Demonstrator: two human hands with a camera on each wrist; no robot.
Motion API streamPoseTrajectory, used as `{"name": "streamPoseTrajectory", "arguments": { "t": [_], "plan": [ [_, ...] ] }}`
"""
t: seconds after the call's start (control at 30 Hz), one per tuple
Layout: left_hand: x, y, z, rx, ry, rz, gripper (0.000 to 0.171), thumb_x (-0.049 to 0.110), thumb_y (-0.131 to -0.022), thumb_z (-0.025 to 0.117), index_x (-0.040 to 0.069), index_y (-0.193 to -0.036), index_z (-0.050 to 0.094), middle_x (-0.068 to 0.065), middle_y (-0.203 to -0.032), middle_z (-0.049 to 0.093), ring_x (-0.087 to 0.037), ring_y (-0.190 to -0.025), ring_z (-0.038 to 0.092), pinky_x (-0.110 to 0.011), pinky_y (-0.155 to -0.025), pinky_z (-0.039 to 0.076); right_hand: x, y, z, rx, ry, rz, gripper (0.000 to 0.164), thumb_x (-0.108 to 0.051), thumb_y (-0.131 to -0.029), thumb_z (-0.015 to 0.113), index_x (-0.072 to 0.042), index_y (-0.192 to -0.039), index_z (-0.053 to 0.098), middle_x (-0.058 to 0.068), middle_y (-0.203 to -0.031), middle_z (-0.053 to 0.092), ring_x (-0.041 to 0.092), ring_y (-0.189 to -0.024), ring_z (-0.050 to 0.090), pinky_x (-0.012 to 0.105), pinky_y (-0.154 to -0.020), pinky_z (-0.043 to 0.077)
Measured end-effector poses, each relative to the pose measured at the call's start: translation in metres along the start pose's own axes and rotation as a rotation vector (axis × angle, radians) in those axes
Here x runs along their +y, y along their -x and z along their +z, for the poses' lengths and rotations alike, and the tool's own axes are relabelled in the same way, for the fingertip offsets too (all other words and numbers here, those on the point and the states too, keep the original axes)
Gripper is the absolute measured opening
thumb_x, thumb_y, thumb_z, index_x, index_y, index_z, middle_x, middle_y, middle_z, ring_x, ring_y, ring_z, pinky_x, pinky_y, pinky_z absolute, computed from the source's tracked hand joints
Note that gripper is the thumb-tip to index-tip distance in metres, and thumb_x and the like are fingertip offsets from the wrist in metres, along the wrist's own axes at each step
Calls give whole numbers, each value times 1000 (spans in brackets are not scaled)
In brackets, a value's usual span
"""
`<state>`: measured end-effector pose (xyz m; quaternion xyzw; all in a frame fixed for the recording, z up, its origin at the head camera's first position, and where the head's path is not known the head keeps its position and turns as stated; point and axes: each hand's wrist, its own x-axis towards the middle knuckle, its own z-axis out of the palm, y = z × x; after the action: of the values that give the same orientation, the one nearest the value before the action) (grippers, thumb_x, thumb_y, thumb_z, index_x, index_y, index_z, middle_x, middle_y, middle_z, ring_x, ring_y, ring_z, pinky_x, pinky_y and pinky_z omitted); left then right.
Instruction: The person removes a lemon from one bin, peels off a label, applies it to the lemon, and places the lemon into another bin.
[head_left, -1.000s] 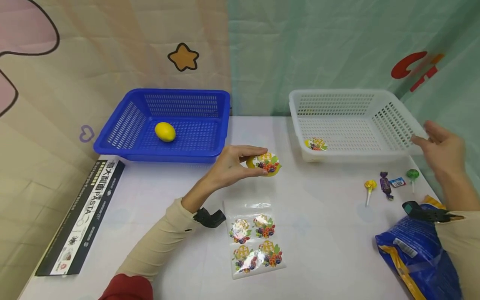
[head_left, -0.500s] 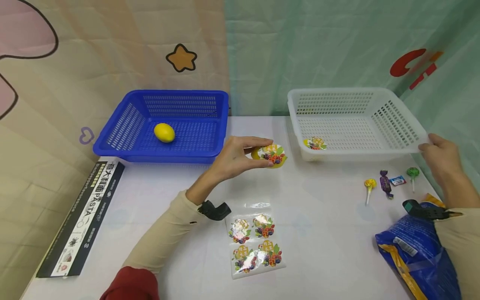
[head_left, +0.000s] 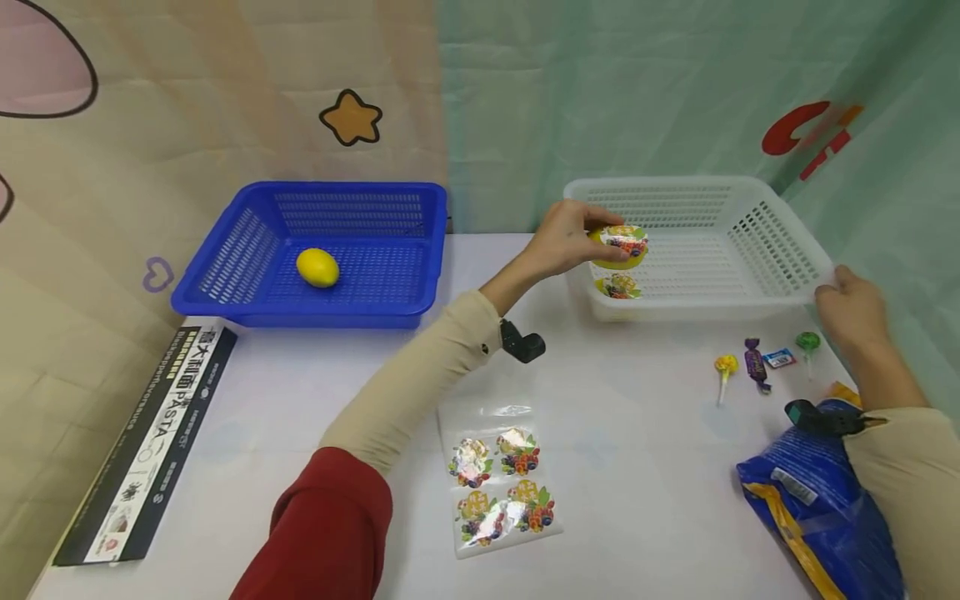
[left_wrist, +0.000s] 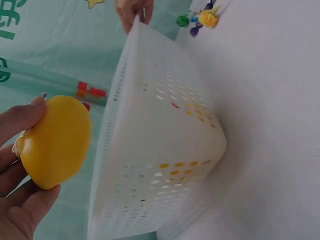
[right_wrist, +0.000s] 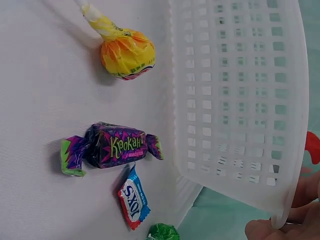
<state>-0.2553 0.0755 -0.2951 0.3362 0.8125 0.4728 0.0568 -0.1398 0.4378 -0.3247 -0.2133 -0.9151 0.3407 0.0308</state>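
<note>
My left hand holds a yellow lemon with a round fruit-print sticker on its upper side. In the head view, this lemon overlaps the left end of the white basket; the left wrist view shows it beside the rim, up near its height. Inside that basket, at the near left corner, lies another stickered yellow fruit, seen as yellow through the holes in the left wrist view. My right hand pinches the basket's rim at its right front corner, thumb and fingers on either side of the edge.
A blue basket at the left holds a plain lemon. A sticker sheet lies in front. Lollipops, a purple candy, a small wrapped sweet and a blue bag are at right; a pasta box far left.
My left hand has carried the stickered lemon right and away from me, from above the table to the white basket. My right hand came to the basket's corner and took hold of its rim.
</note>
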Motion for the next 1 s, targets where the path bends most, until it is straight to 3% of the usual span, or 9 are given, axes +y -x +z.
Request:
{"name": "streamPoseTrajectory", "arguments": {
  "t": [0.23, 0.37, 0.43, 0.47, 0.6, 0.67, 0.7, 0.83, 1.0],
  "plan": [
    [-15, -46, 34, -81, -204, -3, 49, 22, -83, 82, 5, -126, 66, -5, -124, 66, -13, -110, 59, -13, -86, 45, -1, -1, 2, 22, 51, -17, 60, -19, -101, 20, -2, -153, -5, 32, -156, 2, 52, -142, 12, 62, -114, 12],
    [-19, -60, 49, -121, -365, -56, 44, 21, -85, 79, 4, -123, 66, -5, -122, 64, -10, -101, 57, -14, -82, 43, -2, -3, 5, 59, 77, -30, 60, -15, -100, 20, 6, -152, -1, 38, -152, 12, 54, -135, 25, 63, -112, 20],
    [-20, -65, 53, -143, -414, -96, 25, 21, -87, 78, 3, -99, 67, -4, -98, 59, -9, -82, 47, -16, -69, 38, -2, -3, 6, 71, 91, -40, 60, -14, -99, 21, 9, -151, 3, 42, -148, 19, 56, -125, 32, 65, -108, 25],
    [-21, -67, 55, -151, -428, -109, 26, 21, -87, 77, 3, -86, 58, -3, -88, 50, -10, -76, 39, -18, -65, 32, -3, -3, 6, 75, 97, -44, 60, -14, -99, 21, 11, -151, 5, 43, -146, 22, 56, -123, 34, 65, -107, 28],
    [-21, -72, 57, -167, -461, -163, 35, 21, -87, 77, 9, -78, 46, 0, -79, 43, -12, -70, 35, -21, -61, 31, -6, -6, 10, 79, 99, -43, 58, -13, -100, 21, 12, -151, 7, 44, -141, 28, 55, -115, 37, 66, -101, 33],
    [-20, -73, 57, -179, -475, -192, 19, 20, -87, 77, 9, -91, 63, 1, -92, 60, -9, -77, 47, -20, -67, 41, -6, -7, 12, 78, 102, -38, 58, -14, -101, 21, 12, -151, 7, 44, -140, 30, 54, -114, 38, 66, -100, 35],
    [-20, -74, 57, -184, -482, -204, 21, 20, -87, 77, 9, -101, 67, 1, -102, 64, -9, -83, 52, -20, -72, 45, -6, -7, 12, 76, 103, -36, 58, -14, -101, 21, 11, -151, 6, 44, -141, 29, 54, -114, 38, 66, -100, 34],
    [-19, -76, 60, -222, -512, -254, 33, 21, -89, 75, 8, -117, 66, -1, -117, 64, -12, -99, 58, -24, -83, 49, -4, -6, 12, 80, 117, -44, 57, -15, -102, 20, 13, -150, 8, 44, -135, 33, 54, -110, 40, 67, -96, 37],
    [-19, -77, 66, -238, -564, -286, 33, 23, -89, 75, 11, -118, 63, 1, -114, 60, -12, -102, 54, -27, -84, 48, 0, -8, 12, 86, 105, -13, 59, -16, -101, 21, 8, -153, 6, 42, -142, 31, 54, -115, 40, 67, -100, 36]
  ]
}}
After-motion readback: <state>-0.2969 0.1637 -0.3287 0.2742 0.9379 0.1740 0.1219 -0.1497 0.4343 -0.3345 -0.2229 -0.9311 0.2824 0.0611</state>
